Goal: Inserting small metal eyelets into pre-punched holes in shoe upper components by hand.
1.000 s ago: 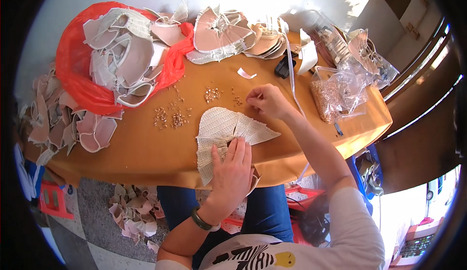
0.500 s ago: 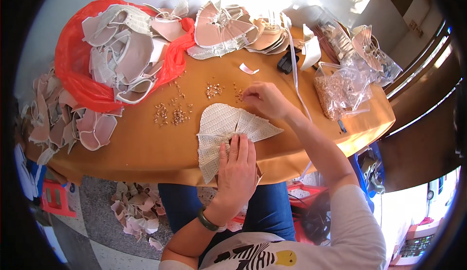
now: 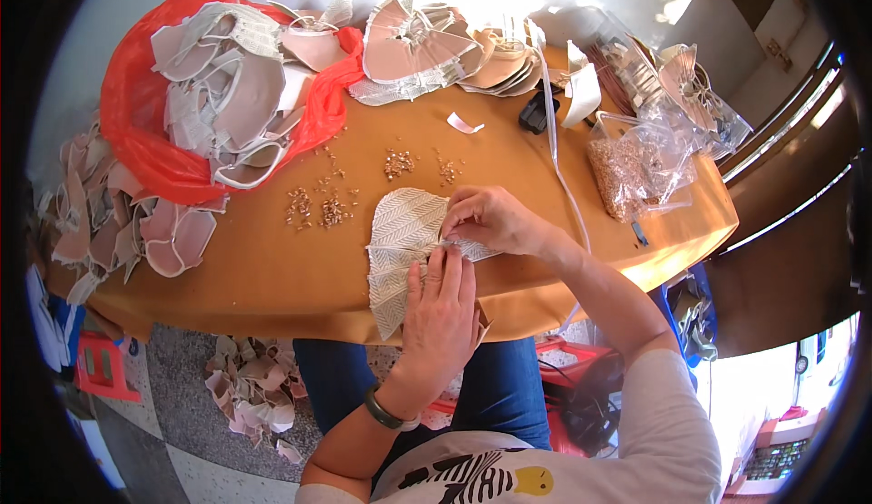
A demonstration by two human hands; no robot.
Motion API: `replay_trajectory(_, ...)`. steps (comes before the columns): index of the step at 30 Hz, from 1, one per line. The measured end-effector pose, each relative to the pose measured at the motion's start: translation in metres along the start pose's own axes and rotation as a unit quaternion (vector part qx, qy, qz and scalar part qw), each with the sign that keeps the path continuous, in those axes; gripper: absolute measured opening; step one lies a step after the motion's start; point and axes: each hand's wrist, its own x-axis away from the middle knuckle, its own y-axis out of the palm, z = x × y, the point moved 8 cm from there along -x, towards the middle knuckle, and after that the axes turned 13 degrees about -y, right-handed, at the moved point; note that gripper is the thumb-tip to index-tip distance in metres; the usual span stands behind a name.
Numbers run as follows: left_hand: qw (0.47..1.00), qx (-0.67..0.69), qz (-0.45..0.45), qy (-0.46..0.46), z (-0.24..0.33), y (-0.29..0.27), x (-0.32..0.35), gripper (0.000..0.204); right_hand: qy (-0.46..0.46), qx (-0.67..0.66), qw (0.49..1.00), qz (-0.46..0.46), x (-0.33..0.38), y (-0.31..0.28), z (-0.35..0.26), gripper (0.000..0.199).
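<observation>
On the table in front of me lies a cream herringbone-patterned piece (image 3: pixel 392 232), which looks like a shoe upper. My left hand (image 3: pixel 438 318) rests on its near part, fingers stretched out and pressing down. Just beyond those fingertips, my right hand (image 3: pixel 490 220) is closed in a pinch against the piece and covers much of its right side. Whatever is between the right fingertips is too small to make out. Small gold bits, perhaps beads or rivets, form little heaps beyond the piece: one heap (image 3: pixel 398 164) in the middle, another (image 3: pixel 448 170) nearer my right hand.
A red plastic bag (image 3: pixel 132 132) full of similar pieces stands at the far left, with a loose pile (image 3: pixel 177 241) beside it. Stacked pieces (image 3: pixel 413 50) line the back. A clear bag of gold bits (image 3: pixel 622 172), a black object (image 3: pixel 536 113) and a white cord (image 3: pixel 568 191) lie right.
My right hand has moved from the right-hand gold heap back toward me, onto the cream piece by my left fingertips. My left hand has stayed in place.
</observation>
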Motion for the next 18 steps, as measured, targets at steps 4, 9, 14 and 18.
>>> replay_trajectory(4, 1.0, 0.004, -0.001, -0.001, -0.001, 0.001, 0.0, 0.065, -0.006, -0.013, 1.0, 0.006, -0.005, 0.001, 0.001, 0.013)
replay_trajectory(9, 1.0, 0.005, 0.004, 0.003, -0.001, 0.0, 0.001, 0.065, 0.139, 0.027, 0.99, -0.003, -0.01, -0.005, 0.016, 0.018)
replay_trajectory(14, 1.0, 0.008, 0.004, 0.004, -0.002, -0.001, 0.001, 0.065, 0.202, -0.045, 0.977, -0.054, -0.011, 0.001, 0.038, 0.019)
replay_trajectory(18, 1.0, 0.016, 0.007, 0.005, -0.002, 0.0, 0.0, 0.065, 0.206, -0.04, 0.976, -0.051, -0.01, -0.002, 0.039, 0.017)
